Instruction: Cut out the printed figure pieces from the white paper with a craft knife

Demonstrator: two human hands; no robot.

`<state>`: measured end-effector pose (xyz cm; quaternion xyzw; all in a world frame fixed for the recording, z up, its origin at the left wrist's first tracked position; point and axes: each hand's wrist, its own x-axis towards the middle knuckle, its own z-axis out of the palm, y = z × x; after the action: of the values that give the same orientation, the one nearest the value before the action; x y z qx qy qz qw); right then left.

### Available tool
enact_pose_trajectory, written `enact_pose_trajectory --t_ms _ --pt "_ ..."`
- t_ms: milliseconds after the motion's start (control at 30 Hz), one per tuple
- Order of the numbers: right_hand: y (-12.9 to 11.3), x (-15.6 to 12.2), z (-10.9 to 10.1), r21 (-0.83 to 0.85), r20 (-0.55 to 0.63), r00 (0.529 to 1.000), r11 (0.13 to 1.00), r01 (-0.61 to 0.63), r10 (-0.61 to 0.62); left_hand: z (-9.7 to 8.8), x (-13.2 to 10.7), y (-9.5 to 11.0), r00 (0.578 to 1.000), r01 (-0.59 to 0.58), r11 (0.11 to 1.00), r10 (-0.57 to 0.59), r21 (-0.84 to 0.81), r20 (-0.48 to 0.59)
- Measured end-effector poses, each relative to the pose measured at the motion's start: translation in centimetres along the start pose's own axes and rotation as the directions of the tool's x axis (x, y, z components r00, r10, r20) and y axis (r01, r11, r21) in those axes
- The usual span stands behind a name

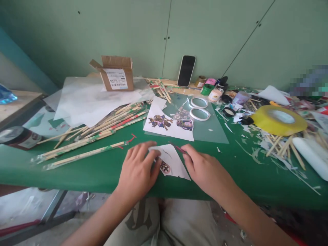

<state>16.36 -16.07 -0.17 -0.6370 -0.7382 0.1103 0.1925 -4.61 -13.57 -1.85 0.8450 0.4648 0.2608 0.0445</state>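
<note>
One paper (176, 163) under left hand (138, 165); barcoded box label (116, 79) illegible.

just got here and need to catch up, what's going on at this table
A person's left hand rests at a small piece of white paper with a printed picture, on the green table. The right hand grips a thin reddish tool by the paper's edge; its exact kind is unclear. A dark curved line marks the paper. Just beyond lies another printed sheet.
</note>
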Motion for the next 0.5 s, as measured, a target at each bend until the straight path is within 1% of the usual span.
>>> enact_pose_trajectory --t_ms 67,100,200,300,400,500 --pt "-0.7 -0.1 0.4 -0.123 0.034 0.999 0.992 0.024 -0.020 0.0 -1.3 0.0 0.993 -0.112 0.993 0.111 0.025 0.026" --pt "-1.1 0.1 0.6 -0.182 0.050 0.998 0.983 0.031 -0.022 0.1 -1.8 0.1 0.990 -0.142 0.989 0.141 0.045 0.026" --pt "-2.5 1.1 1.2 -0.326 0.114 0.993 0.943 0.065 -0.029 0.4 -2.7 0.3 0.984 -0.175 0.978 0.175 0.109 0.011" --pt "-3.3 1.8 1.3 -0.418 0.191 0.981 0.901 0.119 -0.041 0.6 -2.7 0.4 0.981 -0.190 0.971 0.193 0.147 -0.004" --pt "-2.7 0.7 0.6 -0.486 0.236 0.971 0.862 0.145 -0.031 0.6 -2.6 0.5 0.979 -0.197 0.966 0.204 0.165 -0.023" --pt "-0.7 -2.1 -0.6 -0.556 0.266 0.964 0.816 0.159 -0.006 0.6 -2.6 0.4 0.977 -0.203 0.965 0.211 0.168 -0.028"
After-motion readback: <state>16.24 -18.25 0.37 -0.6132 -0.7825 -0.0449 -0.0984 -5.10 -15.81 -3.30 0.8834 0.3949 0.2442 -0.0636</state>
